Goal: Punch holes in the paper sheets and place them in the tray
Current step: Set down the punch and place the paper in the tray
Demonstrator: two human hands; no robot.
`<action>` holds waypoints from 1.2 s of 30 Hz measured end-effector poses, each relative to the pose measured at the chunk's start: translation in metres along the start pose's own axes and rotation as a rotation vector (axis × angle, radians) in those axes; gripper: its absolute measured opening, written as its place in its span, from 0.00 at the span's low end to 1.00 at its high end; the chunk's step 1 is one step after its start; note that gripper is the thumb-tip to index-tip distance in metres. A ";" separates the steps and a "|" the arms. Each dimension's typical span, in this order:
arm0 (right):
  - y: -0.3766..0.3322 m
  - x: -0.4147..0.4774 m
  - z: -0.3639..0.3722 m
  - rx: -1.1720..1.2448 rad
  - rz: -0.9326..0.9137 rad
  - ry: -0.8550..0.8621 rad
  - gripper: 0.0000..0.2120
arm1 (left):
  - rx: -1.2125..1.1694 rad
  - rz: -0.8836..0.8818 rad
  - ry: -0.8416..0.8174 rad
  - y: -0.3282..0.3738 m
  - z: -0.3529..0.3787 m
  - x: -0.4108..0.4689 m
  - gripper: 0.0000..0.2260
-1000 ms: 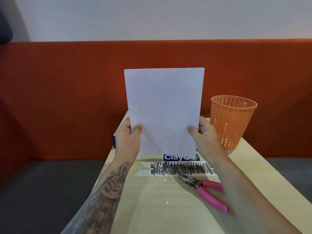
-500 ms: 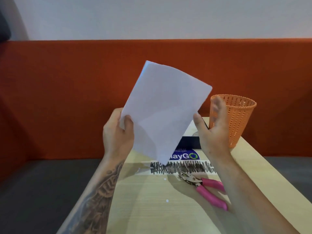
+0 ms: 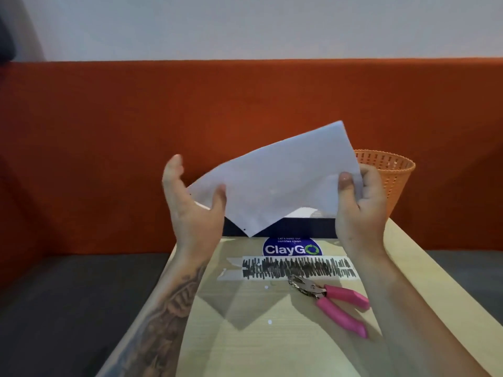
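The paper sheet [image 3: 277, 183] is up in the air in the middle of the frame, tilted, with one corner pointing down. A tiny hole [image 3: 244, 229] shows near that corner. The right hand [image 3: 359, 202] pinches its right edge. The left hand [image 3: 190, 202] is spread, with its thumb on the sheet. Just below the sheet is the dark tray [image 3: 299, 227]. Lower right, a pink hole punch [image 3: 334, 300] lies on the table [image 3: 272, 349]. An orange basket [image 3: 394, 180] stands at the right.

Right hand [image 3: 359, 213] pinches paper sheet [image 3: 280, 183] at its right edge, sheet tilted above the surface [image 3: 245, 349]. Left hand [image 3: 190, 210] w/ straight fingers [image 3: 174, 167], thumb on sheet. Pink punch [image 3: 334, 303] lies near-right.
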State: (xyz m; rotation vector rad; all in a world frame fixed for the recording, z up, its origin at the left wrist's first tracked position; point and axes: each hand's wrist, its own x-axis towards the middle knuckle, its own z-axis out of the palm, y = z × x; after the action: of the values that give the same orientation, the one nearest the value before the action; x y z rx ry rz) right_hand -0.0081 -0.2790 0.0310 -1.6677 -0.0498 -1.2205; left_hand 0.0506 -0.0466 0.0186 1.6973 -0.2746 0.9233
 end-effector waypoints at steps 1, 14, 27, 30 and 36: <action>0.002 0.000 0.000 0.051 0.053 0.005 0.08 | -0.068 -0.134 0.002 -0.005 0.000 0.000 0.39; 0.036 0.002 0.000 0.204 0.586 -0.151 0.13 | -0.310 -0.568 -0.214 -0.038 0.005 -0.002 0.09; 0.046 -0.002 -0.002 -0.091 0.675 -0.446 0.16 | -0.059 -0.606 -0.343 -0.053 0.006 -0.007 0.11; 0.041 0.008 0.003 -0.134 0.571 -0.435 0.17 | -0.096 -0.549 -0.294 -0.045 0.008 0.001 0.14; 0.040 0.038 0.021 -0.181 0.423 -0.225 0.23 | 0.016 -0.368 -0.352 -0.043 0.013 0.035 0.29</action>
State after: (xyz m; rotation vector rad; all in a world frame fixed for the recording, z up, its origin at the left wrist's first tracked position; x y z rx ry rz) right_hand 0.0467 -0.3011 0.0319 -1.8500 0.2699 -0.7339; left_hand 0.1061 -0.0344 0.0117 1.8430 -0.1771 0.3558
